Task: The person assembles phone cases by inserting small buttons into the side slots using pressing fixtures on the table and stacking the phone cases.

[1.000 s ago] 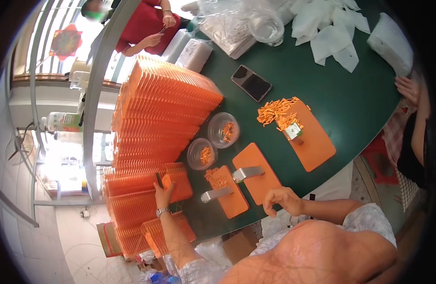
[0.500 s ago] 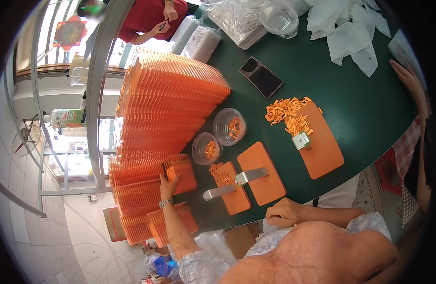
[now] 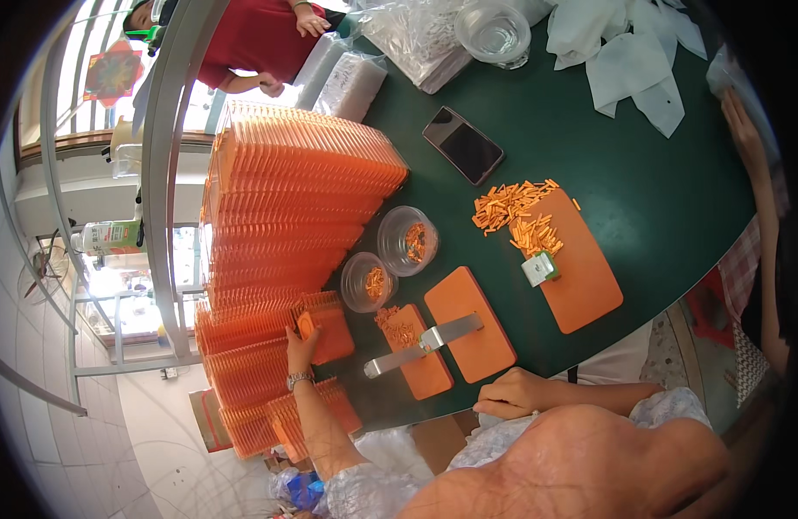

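Observation:
My left hand, with a watch at the wrist, grips an orange plastic tray at the end of a short row of such trays. Thumb and fingers lie on either side of it. Near the table's front edge my right hand rests with curled fingers; their inner side is hidden. Between my hands lie a small orange board with orange bits on it and a larger orange board. Across these boards extend two flat metal strips, one nearer and one farther.
Long rows of orange trays line the left side. Beyond the boards stand two clear tubs with orange pieces. A phone, another orange board and a heap of orange sticks lie farther right. Other people stand at the far left and right.
My left hand has closed its fingers more around the tray at the row's end. My right hand stays at the table edge. The person in red has moved their hands apart.

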`<act>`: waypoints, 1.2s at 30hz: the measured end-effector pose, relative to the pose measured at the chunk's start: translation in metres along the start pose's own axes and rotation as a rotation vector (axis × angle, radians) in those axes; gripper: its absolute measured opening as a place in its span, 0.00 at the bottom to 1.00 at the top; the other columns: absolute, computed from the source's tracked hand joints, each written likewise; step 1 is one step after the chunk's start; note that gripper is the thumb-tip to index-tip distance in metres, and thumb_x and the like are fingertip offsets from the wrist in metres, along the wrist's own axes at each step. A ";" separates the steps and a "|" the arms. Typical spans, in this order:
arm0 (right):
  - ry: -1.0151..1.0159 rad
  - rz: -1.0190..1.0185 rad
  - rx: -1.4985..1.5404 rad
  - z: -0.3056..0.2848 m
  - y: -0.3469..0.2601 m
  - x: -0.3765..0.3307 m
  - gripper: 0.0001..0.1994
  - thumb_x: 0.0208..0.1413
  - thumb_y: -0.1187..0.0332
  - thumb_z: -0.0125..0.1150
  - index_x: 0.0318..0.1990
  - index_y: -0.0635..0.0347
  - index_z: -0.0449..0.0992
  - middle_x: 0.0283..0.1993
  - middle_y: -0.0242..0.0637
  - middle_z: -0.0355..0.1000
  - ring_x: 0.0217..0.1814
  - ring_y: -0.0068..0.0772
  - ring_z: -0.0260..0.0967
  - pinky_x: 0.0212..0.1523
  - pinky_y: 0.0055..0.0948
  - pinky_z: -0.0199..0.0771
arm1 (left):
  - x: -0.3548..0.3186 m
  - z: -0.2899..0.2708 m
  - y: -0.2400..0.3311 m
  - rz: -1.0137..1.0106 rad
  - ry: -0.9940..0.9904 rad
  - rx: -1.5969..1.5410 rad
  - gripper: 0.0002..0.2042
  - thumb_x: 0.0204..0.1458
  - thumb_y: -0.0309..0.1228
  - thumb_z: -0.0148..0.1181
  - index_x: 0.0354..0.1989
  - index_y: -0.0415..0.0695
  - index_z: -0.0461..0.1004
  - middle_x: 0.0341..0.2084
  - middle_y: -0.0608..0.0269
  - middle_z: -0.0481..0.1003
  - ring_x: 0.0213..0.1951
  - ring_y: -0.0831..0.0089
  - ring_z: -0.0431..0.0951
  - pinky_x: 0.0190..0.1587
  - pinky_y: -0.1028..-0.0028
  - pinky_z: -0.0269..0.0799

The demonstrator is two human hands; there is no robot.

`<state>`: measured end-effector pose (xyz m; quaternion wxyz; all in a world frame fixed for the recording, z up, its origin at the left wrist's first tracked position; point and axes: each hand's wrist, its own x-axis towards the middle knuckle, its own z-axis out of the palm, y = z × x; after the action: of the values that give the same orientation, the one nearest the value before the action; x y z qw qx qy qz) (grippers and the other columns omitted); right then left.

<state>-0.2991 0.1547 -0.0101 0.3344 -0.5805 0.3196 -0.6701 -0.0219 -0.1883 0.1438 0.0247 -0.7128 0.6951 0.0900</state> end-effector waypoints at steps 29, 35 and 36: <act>-0.036 0.405 -0.139 0.015 -0.016 0.005 0.10 0.56 0.71 0.59 0.24 0.64 0.70 0.16 0.35 0.66 0.15 0.23 0.62 0.18 0.25 0.60 | -0.076 -0.008 -0.008 0.269 0.373 -0.458 0.52 0.43 0.55 0.66 0.66 0.28 0.48 0.49 0.40 0.71 0.49 0.57 0.74 0.47 0.69 0.72; -0.015 0.366 -0.271 0.018 -0.012 -0.003 0.08 0.55 0.76 0.59 0.25 0.64 0.69 0.17 0.32 0.68 0.15 0.18 0.67 0.15 0.18 0.61 | -0.144 0.015 -0.028 0.375 0.172 -0.842 0.48 0.43 0.44 0.70 0.66 0.30 0.49 0.48 0.52 0.71 0.48 0.70 0.73 0.45 0.73 0.71; -0.019 0.393 -0.241 0.021 -0.020 -0.001 0.08 0.55 0.77 0.56 0.25 0.64 0.68 0.16 0.31 0.67 0.16 0.17 0.64 0.16 0.18 0.59 | -0.155 0.015 -0.029 0.412 0.102 -0.931 0.46 0.44 0.41 0.70 0.66 0.31 0.50 0.48 0.54 0.69 0.48 0.70 0.72 0.46 0.74 0.71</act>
<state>-0.2801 0.1657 0.0081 0.3896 -0.5491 0.5010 -0.5438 0.0030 -0.0316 0.1519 -0.3478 -0.5001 0.7076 0.3582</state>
